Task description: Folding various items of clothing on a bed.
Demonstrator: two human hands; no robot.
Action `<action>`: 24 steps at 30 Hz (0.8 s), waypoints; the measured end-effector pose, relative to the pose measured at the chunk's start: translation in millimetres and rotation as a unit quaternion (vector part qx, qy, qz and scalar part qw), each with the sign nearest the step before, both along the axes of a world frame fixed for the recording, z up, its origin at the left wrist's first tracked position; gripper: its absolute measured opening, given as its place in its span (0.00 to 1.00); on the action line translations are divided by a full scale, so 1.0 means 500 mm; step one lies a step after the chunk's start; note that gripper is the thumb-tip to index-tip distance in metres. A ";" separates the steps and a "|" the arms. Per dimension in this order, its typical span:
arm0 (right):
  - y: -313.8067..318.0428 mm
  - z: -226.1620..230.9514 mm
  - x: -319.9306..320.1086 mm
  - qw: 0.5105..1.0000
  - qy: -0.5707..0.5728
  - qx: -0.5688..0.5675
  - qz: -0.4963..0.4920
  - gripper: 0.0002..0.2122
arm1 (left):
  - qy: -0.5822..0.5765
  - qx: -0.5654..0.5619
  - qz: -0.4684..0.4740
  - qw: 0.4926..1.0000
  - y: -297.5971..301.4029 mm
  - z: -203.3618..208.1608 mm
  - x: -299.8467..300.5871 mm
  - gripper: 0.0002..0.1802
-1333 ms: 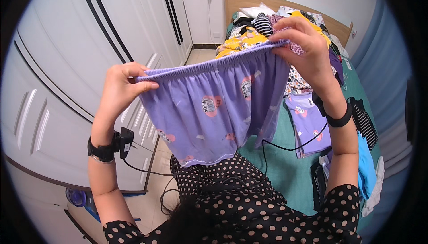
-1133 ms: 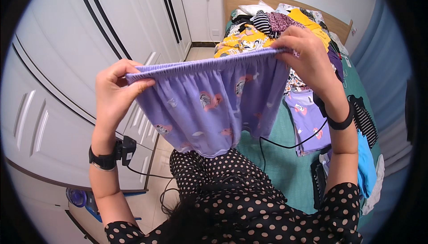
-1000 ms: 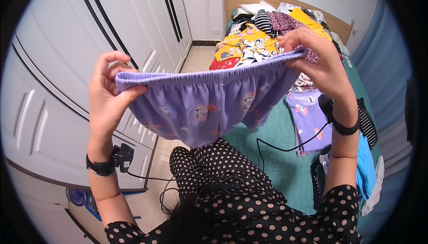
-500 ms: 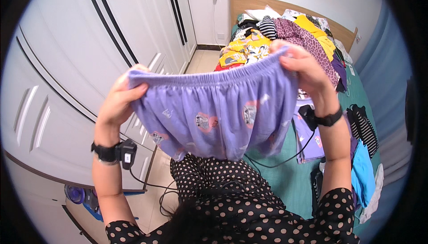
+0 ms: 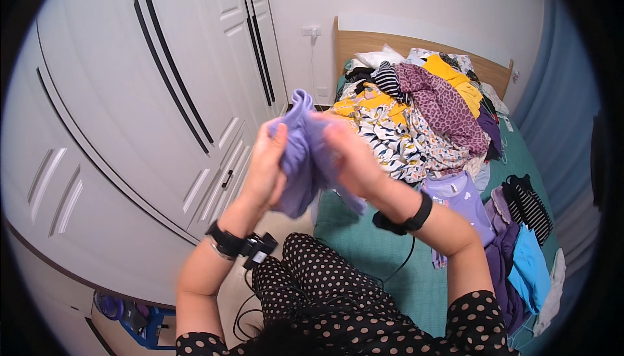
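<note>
— What have the hands got?

— I see both clenched on the purple shorts point(image 5: 300, 154), bunched up between them. My left hand point(image 5: 265, 167) grips the cloth from one side, my right hand point(image 5: 350, 161) from the other, palms nearly meeting.

— Where is that relative to the bed?

— Raised in the air just off the near left corner of the bed point(image 5: 364, 252), toward the white wardrobe point(image 5: 130, 109). The clothes pile point(image 5: 416, 115) lies at the bed's far end. The fingers are blurred, so I can't tell exactly how they pinch.
</note>
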State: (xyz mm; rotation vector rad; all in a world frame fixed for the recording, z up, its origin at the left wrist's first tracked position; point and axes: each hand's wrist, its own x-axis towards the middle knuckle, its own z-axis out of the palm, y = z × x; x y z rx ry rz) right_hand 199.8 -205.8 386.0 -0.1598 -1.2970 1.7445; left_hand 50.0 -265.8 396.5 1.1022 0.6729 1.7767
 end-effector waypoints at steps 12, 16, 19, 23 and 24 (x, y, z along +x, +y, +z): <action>0.024 0.011 0.111 0.929 -0.144 0.290 -0.177 0.19 | 0.133 -0.044 0.016 0.990 0.011 0.037 -0.047 0.16; 0.016 0.020 0.125 0.830 -0.215 0.395 -0.331 0.48 | 0.181 -0.078 -0.043 0.979 0.004 0.039 -0.010 0.15; 0.052 0.003 0.120 0.908 -0.248 0.283 -0.186 0.48 | 0.201 -0.093 -0.072 0.972 0.015 0.028 -0.006 0.16; 0.102 0.010 0.134 0.943 -0.294 0.140 -0.072 0.17 | 0.424 -0.062 -0.052 0.902 0.056 0.023 -0.034 0.17; 0.118 0.007 0.135 0.929 -0.321 0.164 -0.076 0.16 | 0.429 -0.064 -0.072 0.898 0.070 0.017 -0.039 0.18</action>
